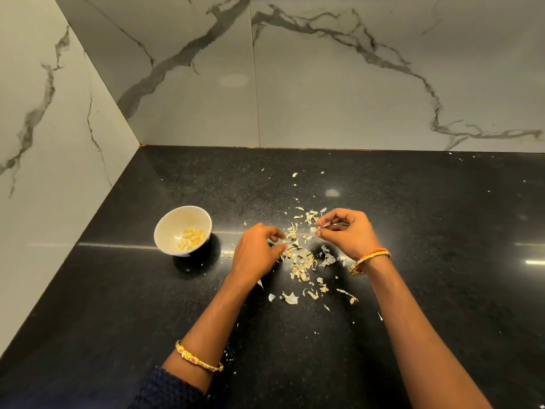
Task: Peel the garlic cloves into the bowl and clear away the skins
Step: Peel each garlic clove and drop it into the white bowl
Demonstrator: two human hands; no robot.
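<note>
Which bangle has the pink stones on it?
The gold bangle far up the left forearm, near the dark sleeve. The bangles at the right wrist show orange and gold, no stones.

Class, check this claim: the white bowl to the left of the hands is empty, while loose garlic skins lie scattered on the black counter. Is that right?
Not quite. The head view shows the white bowl holds peeled garlic cloves; it is not empty. The rest stands: it sits left of the hands, and garlic skins lie scattered on the black counter.
</note>
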